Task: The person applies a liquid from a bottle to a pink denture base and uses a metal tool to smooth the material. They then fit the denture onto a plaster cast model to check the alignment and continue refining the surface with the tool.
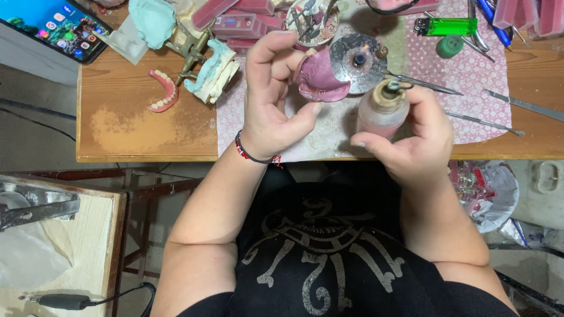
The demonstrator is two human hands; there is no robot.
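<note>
Pink wax forms the denture base pinched in the fingers of the left hand, thumb under its lower edge and the other fingers curled over its top, so it is held just above the worktop. Touching its right side is a round metal disc with a dark centre. The right hand is wrapped around a small pinkish glass spirit lamp with a tan cap, its fingers closed about the body of the bottle, which stands just below the disc. Both hands are over a pink patterned cloth spread on the wooden worktop. On that cloth, to the right of the lamp, lie slim metal wax instruments, with a green lighter and a small green cap further up. A dark cord bracelet circles the left wrist. Left of the hands, on bare wood, lies a set of pink-gummed denture teeth, and just beside it a pale blue-green cast mounted on a brass articulator. Red wax sheets are stacked behind these. A phone with a lit screen rests at the far left corner.
</note>
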